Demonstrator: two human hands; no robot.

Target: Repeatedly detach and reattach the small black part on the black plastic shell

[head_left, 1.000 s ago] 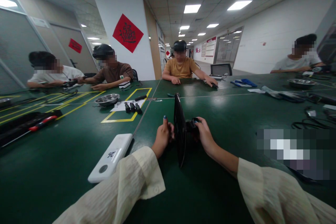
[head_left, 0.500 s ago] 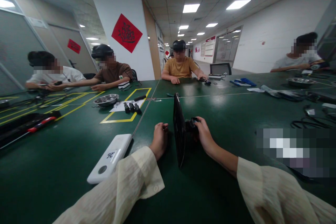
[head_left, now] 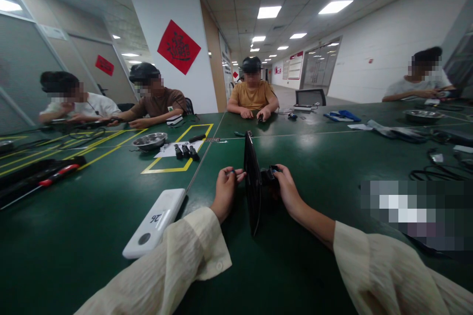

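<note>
A thin black panel (head_left: 252,192) stands on edge on the green table (head_left: 111,216), seen nearly edge-on. My right hand (head_left: 288,189) is closed around a small black part (head_left: 269,175) on the panel's right face. My left hand (head_left: 225,192) sits just left of the panel with curled fingers, and a fingertip reaches toward the panel's left face. Cream sleeves cover both my forearms.
A white power bank (head_left: 155,221) lies left of my left arm. Further left are a red-handled tool (head_left: 59,173), a steel bowl (head_left: 151,141) and small black parts (head_left: 185,151) inside yellow tape lines. Cables (head_left: 439,167) lie at right. Several people sit around the table.
My left thumb, raised a second ago, has dropped; the left hand curled away from the panel, then a finger stretched back toward it. My right hand and the panel stayed put.
</note>
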